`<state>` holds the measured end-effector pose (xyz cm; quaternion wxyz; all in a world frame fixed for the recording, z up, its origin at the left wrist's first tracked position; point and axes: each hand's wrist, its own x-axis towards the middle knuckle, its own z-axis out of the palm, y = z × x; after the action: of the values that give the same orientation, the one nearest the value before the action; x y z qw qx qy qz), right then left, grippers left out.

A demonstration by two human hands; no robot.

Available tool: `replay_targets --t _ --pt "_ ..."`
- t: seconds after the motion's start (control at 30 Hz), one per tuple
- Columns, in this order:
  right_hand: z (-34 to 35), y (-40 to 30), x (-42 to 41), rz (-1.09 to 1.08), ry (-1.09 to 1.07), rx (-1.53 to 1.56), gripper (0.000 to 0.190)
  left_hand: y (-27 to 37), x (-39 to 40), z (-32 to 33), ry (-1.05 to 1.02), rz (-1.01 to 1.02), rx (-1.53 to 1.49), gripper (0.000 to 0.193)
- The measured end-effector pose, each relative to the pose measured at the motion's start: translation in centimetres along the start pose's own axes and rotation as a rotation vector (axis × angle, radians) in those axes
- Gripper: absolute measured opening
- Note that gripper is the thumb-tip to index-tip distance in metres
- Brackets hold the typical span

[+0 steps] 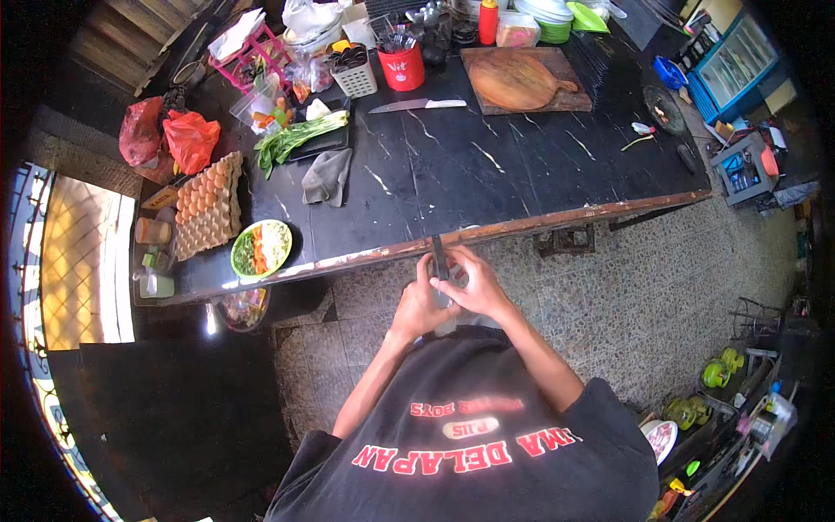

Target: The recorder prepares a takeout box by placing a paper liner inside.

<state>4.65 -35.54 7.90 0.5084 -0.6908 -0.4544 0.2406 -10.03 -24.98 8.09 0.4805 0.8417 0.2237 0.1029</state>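
Both hands are together at the near edge of a black marble-patterned table (456, 163). My left hand (417, 303) and my right hand (479, 284) close around a dark, narrow object (439, 258) that stands upright between the fingers; its kind is unclear. Something pale or clear shows below it, largely hidden by the palms. A kitchen knife (417, 104) with a white handle lies farther back. To the left are a grey cloth (327, 177), leafy greens (300, 140) on a black tray, and a green-rimmed bowl of chopped vegetables (261, 249).
Egg trays (209, 205) stand at the left, with red plastic bags (189, 140) behind. A red cutlery bucket (401, 67) and a round wooden board (515, 79) on a square one sit at the back. A stone mortar (665, 111) is far right. The wooden table edge (554, 218) runs before me.
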Motion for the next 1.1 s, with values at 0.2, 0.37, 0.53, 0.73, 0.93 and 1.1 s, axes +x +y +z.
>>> replay_targets --t 0.2,0.37,0.53,0.73,0.93,1.1 --pt "-0.9 0.6 -1.2 0.064 -0.086 0.059 0.066 0.5 -1.5 2.3 0.045 -0.054 -0.004 0.112" --pt "-2.0 2.2 -2.7 0.074 -0.172 0.024 0.068 0.0 -3.2 5.7 0.08 -0.186 0.023 0.111" --pt "-4.0 2.7 -4.2 0.028 -0.201 0.048 0.062 1.5 -3.3 7.7 0.109 -0.091 -0.055 0.109" --pt "-7.4 2.9 -6.4 0.018 -0.028 0.014 0.055 4.8 -1.4 9.2 0.019 -0.067 -0.003 0.105" --pt "-10.4 3.7 -7.8 -0.012 0.089 -0.08 0.056 6.6 0.8 10.4 -0.104 -0.008 0.023 0.103" --pt "-11.8 3.6 -8.9 -0.012 0.15 -0.104 0.051 7.1 1.7 11.5 -0.141 0.067 0.01 0.103"
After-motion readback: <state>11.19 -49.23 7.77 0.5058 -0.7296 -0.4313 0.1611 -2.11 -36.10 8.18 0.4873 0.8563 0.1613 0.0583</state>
